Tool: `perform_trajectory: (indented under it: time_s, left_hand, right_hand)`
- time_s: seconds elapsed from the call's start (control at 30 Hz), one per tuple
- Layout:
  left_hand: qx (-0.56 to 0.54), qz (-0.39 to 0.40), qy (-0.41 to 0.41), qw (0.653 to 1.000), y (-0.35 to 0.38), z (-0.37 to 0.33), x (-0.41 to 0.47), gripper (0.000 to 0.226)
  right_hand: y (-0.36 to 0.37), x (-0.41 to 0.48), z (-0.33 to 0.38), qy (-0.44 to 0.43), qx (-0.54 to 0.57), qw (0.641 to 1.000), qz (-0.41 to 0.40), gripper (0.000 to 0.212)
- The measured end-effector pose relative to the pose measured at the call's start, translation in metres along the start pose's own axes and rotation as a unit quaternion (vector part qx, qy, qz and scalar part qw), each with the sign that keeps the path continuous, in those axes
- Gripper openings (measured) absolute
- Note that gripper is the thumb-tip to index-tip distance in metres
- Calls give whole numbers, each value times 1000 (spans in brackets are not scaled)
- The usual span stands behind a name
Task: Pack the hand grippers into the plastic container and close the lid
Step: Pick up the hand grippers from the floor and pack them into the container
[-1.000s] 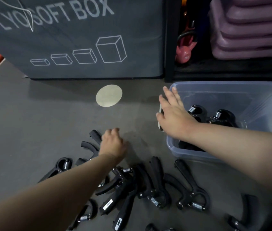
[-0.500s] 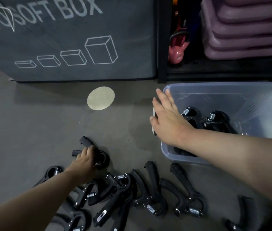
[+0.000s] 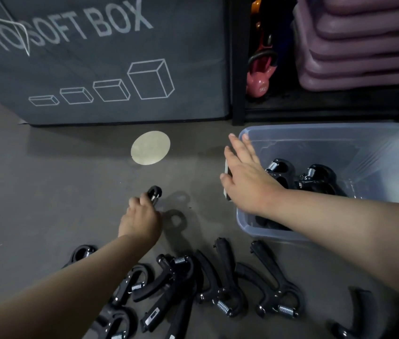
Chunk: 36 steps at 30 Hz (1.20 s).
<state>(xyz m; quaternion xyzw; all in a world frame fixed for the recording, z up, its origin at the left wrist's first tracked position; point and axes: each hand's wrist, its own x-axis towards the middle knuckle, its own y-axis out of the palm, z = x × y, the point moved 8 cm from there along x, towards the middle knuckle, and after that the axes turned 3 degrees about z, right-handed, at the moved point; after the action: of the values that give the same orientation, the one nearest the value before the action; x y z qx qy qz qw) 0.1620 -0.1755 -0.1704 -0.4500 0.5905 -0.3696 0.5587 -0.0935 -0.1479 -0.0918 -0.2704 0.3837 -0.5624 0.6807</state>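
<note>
Several black hand grippers (image 3: 220, 287) with steel springs lie in a heap on the grey floor near me. My left hand (image 3: 141, 217) is shut on one black hand gripper (image 3: 154, 193), held just above the floor with its spring end poking out past my fingers. The clear plastic container (image 3: 249, 221) stands on the floor at the right, with a few hand grippers (image 3: 315, 178) inside. My right hand (image 3: 247, 177) rests on the container's left rim, fingers spread flat, with a thin white-edged object partly hidden under its palm. No lid is clearly visible.
A dark plyo soft box (image 3: 100, 59) stands behind the work area. A pink kettlebell (image 3: 258, 79) and stacked purple mats (image 3: 362, 42) sit on a black rack at the back right. A pale round floor marker (image 3: 150, 148) lies between the box and my hands.
My left hand closed on a hand gripper from the pile, lifted it and carried it forward and to the right. My right hand stayed on the container's rim.
</note>
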Motion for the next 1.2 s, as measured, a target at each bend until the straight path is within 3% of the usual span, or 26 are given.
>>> perform_trajectory:
  time_s: [0.13,0.3,0.4,0.5,0.63,0.7,0.77,0.87,0.93,1.03,1.13,1.2]
  left_hand:
    - [-121,10,-53,991,-15,-18,-6,24]
    - [-249,-121,69,959,-75,-52,-28,3]
    - [-298,-206,108,926,-114,-69,-48,16]
    - [-414,-180,110,886,-127,-85,-58,19]
    - [-506,-142,130,841,-140,-109,-63,16]
    - [-546,-114,124,821,-143,-117,-63,26]
    - [-568,-100,122,808,-146,-127,-64,42]
    - [-584,-76,114,800,-143,-151,-71,52]
    - [-581,-54,111,804,-134,-171,-74,53]
    - [-523,-19,137,841,-113,-201,-75,50]
    - [-324,-59,260,908,-93,-229,-82,33]
    - [-180,-81,320,927,-72,-240,-85,39]
  right_hand:
    - [0,0,-1,-3,-1,1000,15,65]
    - [1,-2,-4,-12,-16,998,56,69]
    - [-3,-5,-5,-19,-31,996,79,70]
    - [-5,-7,-5,-13,-12,995,100,68]
    - [-14,-18,3,-1,75,990,123,67]
    - [-25,-27,8,-7,138,984,115,64]
    - [-38,-37,15,-34,217,971,97,50]
    - [-61,-46,11,-49,220,974,19,26]
    - [-69,-51,-2,-31,217,976,-8,23]
    - [-82,-59,-41,18,144,989,-36,22]
    - [-87,-69,-86,57,104,993,-18,23]
    - [-89,-77,-112,83,93,992,3,22]
